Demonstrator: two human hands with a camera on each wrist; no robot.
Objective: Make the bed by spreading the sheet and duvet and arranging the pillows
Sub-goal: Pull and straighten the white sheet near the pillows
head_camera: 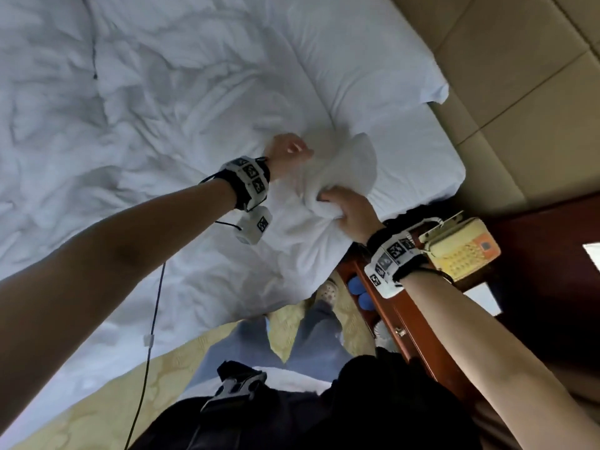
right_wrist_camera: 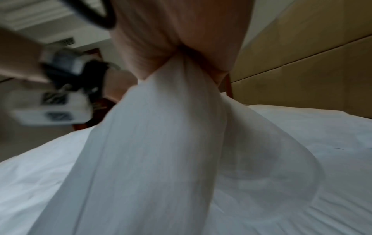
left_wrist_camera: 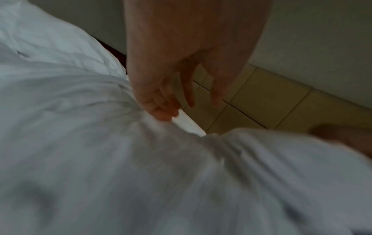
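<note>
A crumpled white duvet (head_camera: pixel 130 125) covers most of the bed. A white pillow (head_camera: pixel 357 60) lies at the head end, on the smooth white sheet (head_camera: pixel 422 157). My right hand (head_camera: pixel 331 206) grips a bunched corner of the duvet (head_camera: pixel 344 170) and holds it raised above the mattress; in the right wrist view the fabric (right_wrist_camera: pixel 151 143) hangs down from the right hand's fist (right_wrist_camera: pixel 171 44). My left hand (head_camera: pixel 298 151) hovers just left of that bunch. In the left wrist view the left hand's fingers (left_wrist_camera: pixel 189 98) hang loosely, and only the thumb (left_wrist_camera: pixel 161 114) touches the duvet (left_wrist_camera: pixel 100 143).
A beige padded headboard (head_camera: pixel 519 92) runs along the right. A dark wooden nightstand (head_camera: pixel 406 313) with a yellow telephone (head_camera: pixel 461 248) stands close beside my right wrist. I stand on yellow patterned carpet (head_camera: pixel 97 401). A thin cable (head_camera: pixel 152 319) hangs from my left wrist.
</note>
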